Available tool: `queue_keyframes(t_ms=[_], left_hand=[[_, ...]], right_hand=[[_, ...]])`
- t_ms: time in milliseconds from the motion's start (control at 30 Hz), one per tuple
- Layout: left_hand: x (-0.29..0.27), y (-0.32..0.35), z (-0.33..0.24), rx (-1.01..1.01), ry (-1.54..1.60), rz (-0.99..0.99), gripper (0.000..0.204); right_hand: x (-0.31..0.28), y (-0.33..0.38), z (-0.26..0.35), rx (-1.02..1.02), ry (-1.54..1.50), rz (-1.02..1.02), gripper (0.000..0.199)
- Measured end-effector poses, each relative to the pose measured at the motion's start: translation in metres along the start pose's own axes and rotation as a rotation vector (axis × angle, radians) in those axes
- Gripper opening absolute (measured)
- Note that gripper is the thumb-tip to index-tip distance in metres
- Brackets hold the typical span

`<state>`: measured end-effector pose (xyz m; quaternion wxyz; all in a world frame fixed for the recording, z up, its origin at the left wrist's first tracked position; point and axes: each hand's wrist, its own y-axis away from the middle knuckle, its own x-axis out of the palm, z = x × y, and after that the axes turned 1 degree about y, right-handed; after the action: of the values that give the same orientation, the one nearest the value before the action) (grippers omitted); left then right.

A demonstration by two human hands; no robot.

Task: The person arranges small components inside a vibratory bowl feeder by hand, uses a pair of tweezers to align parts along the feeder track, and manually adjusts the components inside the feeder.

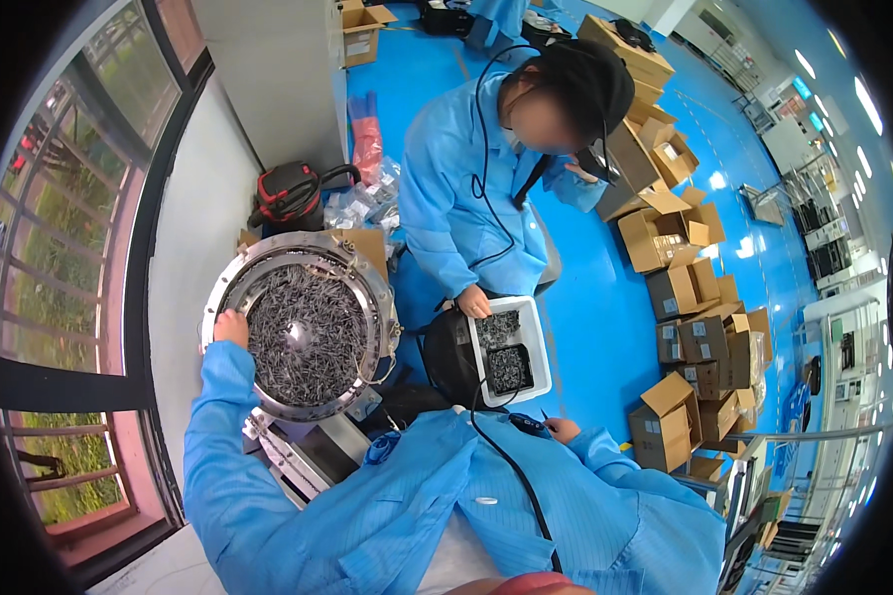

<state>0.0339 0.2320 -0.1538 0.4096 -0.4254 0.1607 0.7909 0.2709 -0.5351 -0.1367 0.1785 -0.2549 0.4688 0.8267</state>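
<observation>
The person's left arm, in a light blue sleeve, reaches forward along the left side, its elbow bent out to the side. The left hand (231, 327) rests at the left edge of a broad round silvery metal bowl (375, 339), its knuckles toward the camera and its fingers bent at the rim. Whether they clasp the rim or only lie on it cannot be told. The bowl is at the person's front left and holds a dense layer of thin dark grey metal pieces (303, 372) around a shiny central dome (299, 335).

The right arm is drawn in close, bent at the elbow, and the right hand (563, 429) is low in front of the body, well apart from the bowl. Its fingers look drawn together near a thin dark pointed object (545, 416), but it is too small to tell whether they hold it. A dark oval object (529, 424) beside it is equally hard to identify.

Ahead, a co-worker's hand (473, 301) touches the corner of a white rectangular plastic bin (536, 342) with small dark pieces inside. The blue coat (407, 496) hides the person's lower body, and the black cable (516, 466) runs out of view below.
</observation>
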Motion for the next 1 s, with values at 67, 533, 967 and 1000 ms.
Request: queue_keyframes(t_ms=[67, 533, 967, 1000], left_hand=[[0.000, 0.009, 0.006, 0.010, -0.063, -0.074, 0.020], [-0.020, 0.002, -0.002, 0.053, 0.099, 0.157, 0.017], [0.018, 0.038, 0.008, -0.310, 0.419, -0.149, 0.022], [0.040, 0.034, 0.019, -0.464, 0.730, 0.068, 0.021]], right_hand=[[-0.005, -0.001, 0.003, -0.015, 0.020, 0.023, 0.035], [0.010, 0.008, 0.007, -0.031, 0.010, -0.023, 0.032], [0.023, 0.009, 0.024, -0.023, 0.084, 0.025, 0.030], [0.029, 0.009, 0.028, -0.057, 0.082, -0.002, 0.030]])
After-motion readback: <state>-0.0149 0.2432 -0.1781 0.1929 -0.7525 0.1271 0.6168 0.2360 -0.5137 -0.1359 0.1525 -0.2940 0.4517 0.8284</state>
